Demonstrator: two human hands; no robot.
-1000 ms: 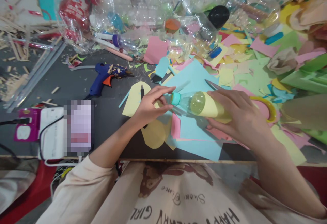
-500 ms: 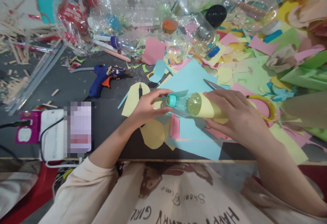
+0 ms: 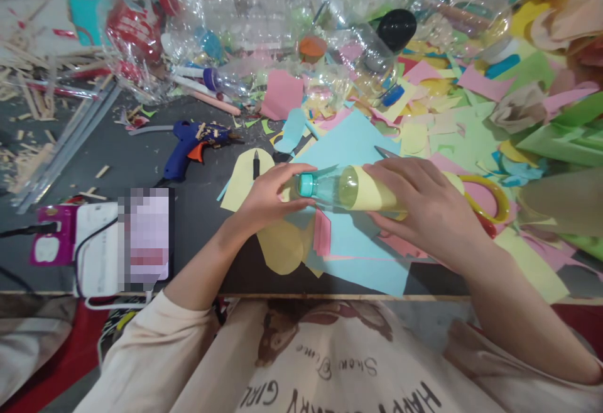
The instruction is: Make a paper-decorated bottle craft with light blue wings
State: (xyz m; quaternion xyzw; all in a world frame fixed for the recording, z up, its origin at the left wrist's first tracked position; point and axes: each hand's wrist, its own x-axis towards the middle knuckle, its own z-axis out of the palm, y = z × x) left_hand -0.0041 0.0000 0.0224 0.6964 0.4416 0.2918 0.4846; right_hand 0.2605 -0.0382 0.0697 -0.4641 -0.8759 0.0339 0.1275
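Observation:
A clear plastic bottle (image 3: 332, 188) with a turquoise cap (image 3: 306, 185) lies sideways in the air above the blue paper. Yellow paper (image 3: 372, 192) is wrapped around its body. My right hand (image 3: 421, 205) is closed around the wrapped part, hiding much of it. My left hand (image 3: 273, 193) curves its thumb and fingers to either side of the cap, with small gaps showing between them. Behind the right hand lie scissors with yellow handles (image 3: 492, 199), their blade tip poking out near the blue paper sheet (image 3: 348, 139).
A blue glue gun (image 3: 181, 149) rests to the left, beyond a phone (image 3: 148, 234) and a white power strip (image 3: 97, 243). A pen (image 3: 256, 165) lies on a yellow cutout (image 3: 240, 180). Plastic bottles (image 3: 264, 23) fill the back; paper scraps (image 3: 471, 130) cover the right.
The bottle has shifted left, bringing its cap deeper between my left thumb and fingers. My right hand has moved left with it, and more of the scissors' handles shows.

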